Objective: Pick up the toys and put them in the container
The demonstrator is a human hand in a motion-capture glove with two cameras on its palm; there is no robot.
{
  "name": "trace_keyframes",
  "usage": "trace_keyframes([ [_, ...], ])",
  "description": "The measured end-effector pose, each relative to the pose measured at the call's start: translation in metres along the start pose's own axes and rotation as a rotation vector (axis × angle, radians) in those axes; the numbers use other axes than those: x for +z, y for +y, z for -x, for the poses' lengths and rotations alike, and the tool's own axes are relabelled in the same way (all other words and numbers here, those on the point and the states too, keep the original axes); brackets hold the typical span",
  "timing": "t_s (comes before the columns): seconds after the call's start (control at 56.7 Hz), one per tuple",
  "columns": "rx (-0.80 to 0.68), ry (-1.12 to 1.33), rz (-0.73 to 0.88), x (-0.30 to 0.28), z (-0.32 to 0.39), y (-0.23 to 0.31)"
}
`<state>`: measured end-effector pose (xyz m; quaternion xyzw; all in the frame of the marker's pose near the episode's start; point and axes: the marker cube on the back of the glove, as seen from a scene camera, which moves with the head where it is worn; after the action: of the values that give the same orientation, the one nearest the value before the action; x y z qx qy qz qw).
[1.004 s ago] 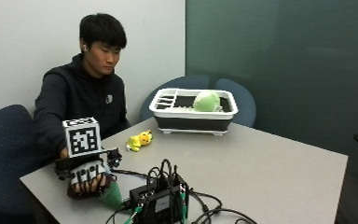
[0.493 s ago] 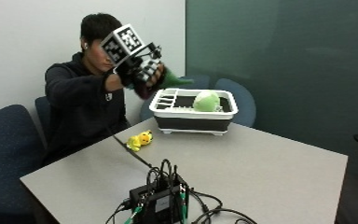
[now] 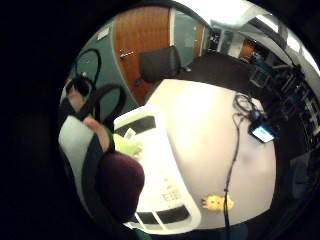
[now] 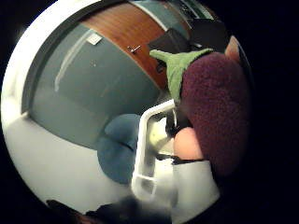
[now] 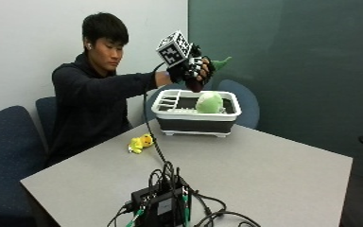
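Observation:
My gloved right hand is raised above the white-rimmed container at the far side of the table. Its fingers curl round a dark purple plush toy with a green top; the same toy fills much of the thumb side palm view and shows in the little finger side view as a purple toy. A pale green plush toy lies inside the container. A small yellow toy lies on the table in front of the container; the yellow toy also shows beside the container's end.
A black device with tangled cables sits at the table's near edge, and one cable runs across the grey tabletop. Blue chairs stand beside the table, another behind the container.
My hand has lifted from the table's near corner, swung up past the person's head and now hangs over the container with the purple toy in it.

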<state>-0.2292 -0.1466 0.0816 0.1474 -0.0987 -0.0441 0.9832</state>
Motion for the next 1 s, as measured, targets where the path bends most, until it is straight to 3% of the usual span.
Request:
trace_keyframes([
  [0.053,-0.023,-0.006,0.025,0.01,0.01,0.005],
  [0.176,-0.037,-0.082,0.247,0.013,0.01,0.013],
  [0.3,-0.049,-0.12,0.259,-0.016,-0.013,0.024],
  [0.476,-0.134,0.015,0.364,-0.074,-0.099,0.05],
  [0.599,-0.197,0.164,0.495,-0.081,-0.132,0.099],
  [0.74,-0.038,0.347,0.705,-0.072,-0.219,0.125],
  [1.004,-0.137,0.489,0.898,0.0,-0.249,0.209],
])
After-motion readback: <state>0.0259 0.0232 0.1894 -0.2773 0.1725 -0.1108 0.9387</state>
